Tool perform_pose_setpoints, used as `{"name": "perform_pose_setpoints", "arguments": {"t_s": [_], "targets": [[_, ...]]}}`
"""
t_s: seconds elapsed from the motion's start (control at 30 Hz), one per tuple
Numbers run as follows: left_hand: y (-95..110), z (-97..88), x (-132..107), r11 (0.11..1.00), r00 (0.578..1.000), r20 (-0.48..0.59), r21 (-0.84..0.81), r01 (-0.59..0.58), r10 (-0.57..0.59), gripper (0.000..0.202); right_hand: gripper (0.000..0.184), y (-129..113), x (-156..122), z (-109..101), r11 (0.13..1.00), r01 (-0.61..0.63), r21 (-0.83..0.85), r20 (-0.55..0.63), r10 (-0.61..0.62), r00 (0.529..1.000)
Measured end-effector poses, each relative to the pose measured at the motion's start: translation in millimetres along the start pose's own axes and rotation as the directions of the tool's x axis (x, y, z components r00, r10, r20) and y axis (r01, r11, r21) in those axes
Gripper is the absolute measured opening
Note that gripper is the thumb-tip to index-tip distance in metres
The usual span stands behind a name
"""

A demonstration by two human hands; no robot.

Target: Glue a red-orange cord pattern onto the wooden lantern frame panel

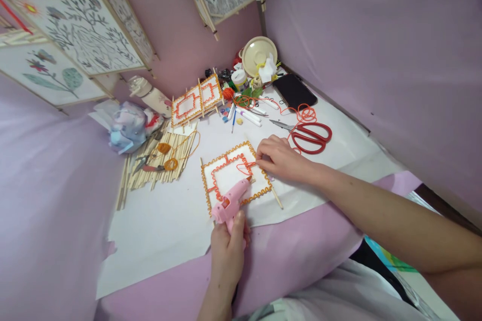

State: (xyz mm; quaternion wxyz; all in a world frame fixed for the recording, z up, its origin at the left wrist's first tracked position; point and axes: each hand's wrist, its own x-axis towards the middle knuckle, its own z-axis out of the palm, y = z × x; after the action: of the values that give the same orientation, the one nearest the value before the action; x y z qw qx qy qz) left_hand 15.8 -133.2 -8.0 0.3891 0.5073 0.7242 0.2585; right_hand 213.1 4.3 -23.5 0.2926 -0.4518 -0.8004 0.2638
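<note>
My left hand (229,248) is wrapped round the grip of a pink glue gun (235,195). Its nozzle points up and right, close to the orange cord on a square stick frame (222,157). Wavy mustard cord runs along that frame's outer edge, and orange cord (214,175) forms an inner square. At the frame's right side my right hand (276,158) pinches a loop of the orange cord between thumb and fingers. From there the cord trails past red-handled scissors (312,138) to a loose tangle (307,113).
A finished-looking corded panel (198,100) leans at the back beside a bottle (150,95). Wooden sticks (176,150) with pliers (148,166) on them lie at left. Markers (248,118), a jar (239,80) and a black phone (294,91) sit toward the back right.
</note>
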Motion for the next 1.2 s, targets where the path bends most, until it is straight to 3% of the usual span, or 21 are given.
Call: {"name": "perform_pose_setpoints", "arguments": {"t_s": [1.2], "targets": [[-0.5, -0.4, -8.1, 1.0, 1.0, -0.001, 0.007, 0.017, -0.017, 0.052, 0.011, -0.9, 0.5, 0.4, 1.0, -0.007, -0.005, 0.005, 0.007, 1.0]]}}
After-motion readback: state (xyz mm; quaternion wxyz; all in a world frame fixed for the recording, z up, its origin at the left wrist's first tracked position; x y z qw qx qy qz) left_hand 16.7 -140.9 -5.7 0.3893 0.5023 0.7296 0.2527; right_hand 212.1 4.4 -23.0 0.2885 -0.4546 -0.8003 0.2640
